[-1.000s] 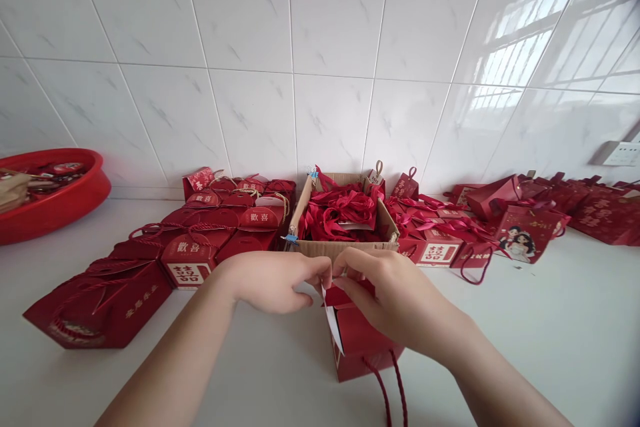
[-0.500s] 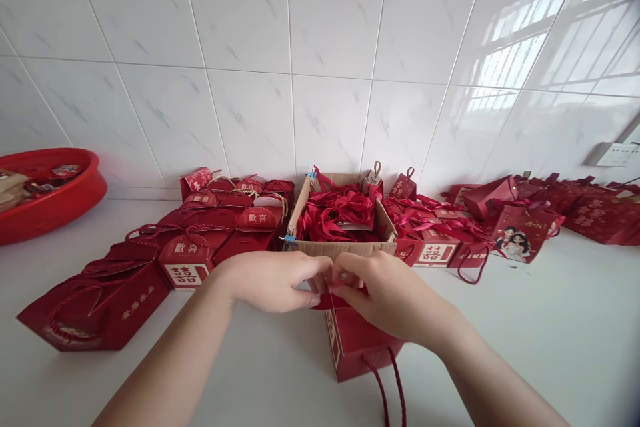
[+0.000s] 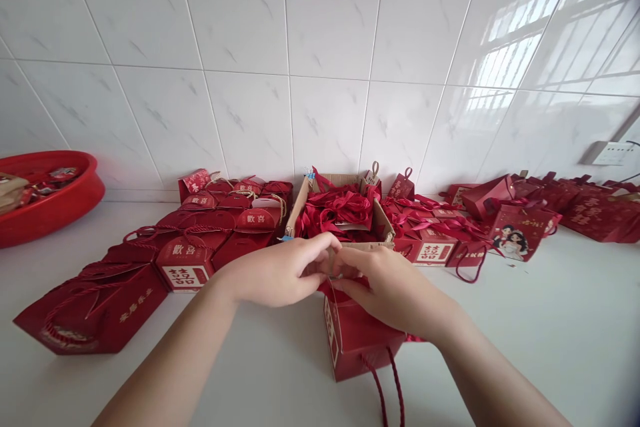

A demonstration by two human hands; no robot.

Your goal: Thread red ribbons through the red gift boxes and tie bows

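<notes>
A red gift box (image 3: 367, 337) stands on the white counter in front of me, its twisted cord handle hanging toward me at the lower right. My left hand (image 3: 287, 271) is at the far top edge of this box, fingers bent inward and fingertips pinched together. From the right, my right hand (image 3: 387, 283) meets it there, its fingers curled over the box's top. Red ribbon or flap shows below the fingertips, but what exactly each hand pinches is too hidden to tell. Just behind the hands is a cardboard box (image 3: 390, 230) filled with red ribbons (image 3: 340, 207).
Rows of closed red gift boxes (image 3: 185, 260) stand at the left, with a red basin (image 3: 75, 203) of packets beyond. More red boxes (image 3: 435, 247) and red bags (image 3: 523, 230) line the right back. A tiled wall (image 3: 330, 113) rises behind, with a socket (image 3: 610, 153) at far right.
My left hand has moved slightly up and right, closer to my right hand. The red piece beneath the left fingertips shows less, and a bit of red ribbon now shows right of the box.
</notes>
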